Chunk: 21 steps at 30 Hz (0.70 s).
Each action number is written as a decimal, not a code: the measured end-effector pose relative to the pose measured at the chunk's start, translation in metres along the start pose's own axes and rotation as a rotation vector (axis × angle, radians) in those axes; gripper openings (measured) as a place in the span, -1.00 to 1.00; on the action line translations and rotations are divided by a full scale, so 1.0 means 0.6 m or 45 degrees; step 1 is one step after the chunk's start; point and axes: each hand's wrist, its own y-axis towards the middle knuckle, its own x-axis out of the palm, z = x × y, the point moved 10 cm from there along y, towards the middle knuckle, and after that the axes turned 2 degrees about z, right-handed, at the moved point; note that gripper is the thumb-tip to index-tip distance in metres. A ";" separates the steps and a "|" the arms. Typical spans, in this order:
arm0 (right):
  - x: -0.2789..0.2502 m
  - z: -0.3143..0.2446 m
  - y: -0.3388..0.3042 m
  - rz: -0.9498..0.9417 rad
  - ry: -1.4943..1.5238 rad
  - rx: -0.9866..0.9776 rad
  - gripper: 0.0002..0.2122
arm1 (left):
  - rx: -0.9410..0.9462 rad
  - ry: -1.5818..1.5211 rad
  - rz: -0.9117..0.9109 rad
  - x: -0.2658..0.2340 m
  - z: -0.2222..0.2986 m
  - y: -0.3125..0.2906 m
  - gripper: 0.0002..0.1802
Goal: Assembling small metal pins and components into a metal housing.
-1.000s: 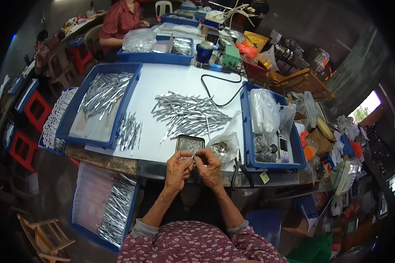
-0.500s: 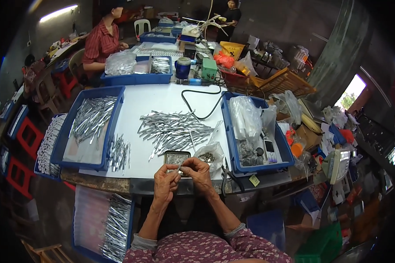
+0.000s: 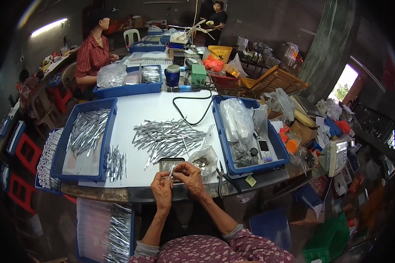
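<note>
Over the table's near edge, my left hand [image 3: 163, 189] and my right hand [image 3: 190, 179] meet fingertip to fingertip. Both pinch one thin silvery metal strip [image 3: 171, 172]; the fingers cover most of it. Just beyond them lies a small dark-rimmed tray [image 3: 162, 166] with tiny pieces in it. Beside my right hand, a clear plastic bag [image 3: 211, 157] lies open around small metal parts [image 3: 201, 162]. Farther back, a loose pile of silvery metal strips [image 3: 166, 138] spreads over the white sheet [image 3: 138, 105]. A smaller bunch of strips [image 3: 116, 164] lies to the left.
Blue bins with strips [image 3: 112, 131] and with bags and a handheld device [image 3: 285, 158] flank the sheet. Pliers [image 3: 224, 180] rest at the right front edge. A black cable [image 3: 176, 107] curls behind the pile. Below the table stands another strip-filled bin [image 3: 131, 228]. A co-worker [image 3: 92, 52] sits far left.
The whole view has shifted slightly, so the table appears a little lower and more to the left. My hands stay together at the near edge, and the strip between them now points more upward.
</note>
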 end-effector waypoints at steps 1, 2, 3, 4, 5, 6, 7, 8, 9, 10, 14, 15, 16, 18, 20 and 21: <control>0.000 -0.001 0.000 0.002 0.001 -0.003 -0.89 | 0.021 0.003 0.008 0.000 0.003 0.000 -0.94; -0.002 -0.001 0.000 0.002 -0.009 -0.012 -0.89 | 0.021 0.004 0.004 0.001 0.005 -0.001 -0.94; -0.002 -0.002 0.000 0.002 -0.020 -0.022 -0.89 | 0.010 -0.001 0.008 0.002 0.008 -0.002 -0.95; -0.002 -0.003 0.000 0.005 -0.018 -0.023 -0.89 | -0.001 -0.006 0.012 0.003 0.010 -0.002 -0.95; -0.001 -0.005 -0.001 0.015 -0.063 -0.031 -0.90 | 0.001 -0.005 0.013 0.003 0.010 -0.003 -0.95; -0.001 -0.007 -0.002 0.024 -0.108 -0.039 -0.90 | 0.044 0.044 0.026 0.001 0.015 -0.004 -0.95; 0.000 -0.008 -0.002 0.024 -0.107 -0.039 -0.90 | 0.087 0.092 0.040 0.000 0.020 -0.006 -0.96; 0.002 -0.011 -0.004 0.009 -0.114 -0.056 -0.91 | 0.087 0.092 0.038 0.001 0.020 -0.007 -0.96; 0.003 -0.013 -0.005 -0.005 -0.122 -0.073 -0.91 | 0.095 0.138 0.037 0.003 0.023 -0.009 -0.95; 0.002 -0.012 -0.005 -0.003 -0.123 -0.074 -0.91 | 0.103 0.184 0.036 0.004 0.024 -0.010 -0.95; 0.002 -0.010 -0.008 0.028 -0.138 -0.069 -0.92 | 0.155 0.306 0.059 -0.006 0.011 -0.010 -0.93; 0.001 -0.010 -0.009 0.041 -0.135 -0.060 -0.92 | 0.185 0.348 0.059 -0.004 0.013 -0.010 -0.92; 0.002 -0.011 -0.009 0.041 -0.137 -0.058 -0.92 | 0.215 0.390 0.059 -0.003 0.016 -0.011 -0.90; 0.003 -0.006 -0.010 0.036 -0.041 -0.015 -0.90 | 0.222 0.395 0.062 -0.002 0.017 -0.012 -0.90; 0.004 -0.003 -0.009 0.024 -0.036 -0.020 -0.90 | 0.230 0.400 0.066 -0.002 0.019 -0.012 -0.90; 0.005 -0.003 -0.009 0.014 -0.028 -0.028 -0.89 | 0.233 0.386 0.067 -0.004 0.019 -0.012 -0.90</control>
